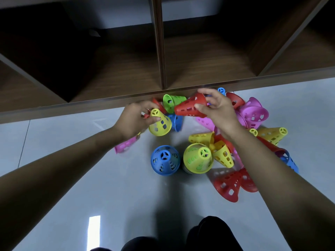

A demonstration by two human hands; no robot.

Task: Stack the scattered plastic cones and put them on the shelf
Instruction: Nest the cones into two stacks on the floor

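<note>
Two cones are lifted off the floor, one in each hand. The left hand pinches a yellow cone near its narrow capped end, thumb below and curled fingers above; the wide mouth hangs down and away from the palm. A small red piece shows between those fingers, too hidden to identify. The right hand grips a red cone at its wide rim, thumb pressed on the near side and the other fingers arched over the top. The cone's narrow tip points across at the left fingertips and stops just short of the yellow cone.

Directly beyond both sets of fingertips a green cone lies on its side against the base of the dark wooden shelf. Under the gap between the hands lies a blue cone. Nearer the person than the fingers, a second blue cone stands upright beside a yellow one nested over green. Outside the right wrist, pink cones, more yellow cones and red cones lie jumbled. One pink cone lies beneath the left wrist.
</note>
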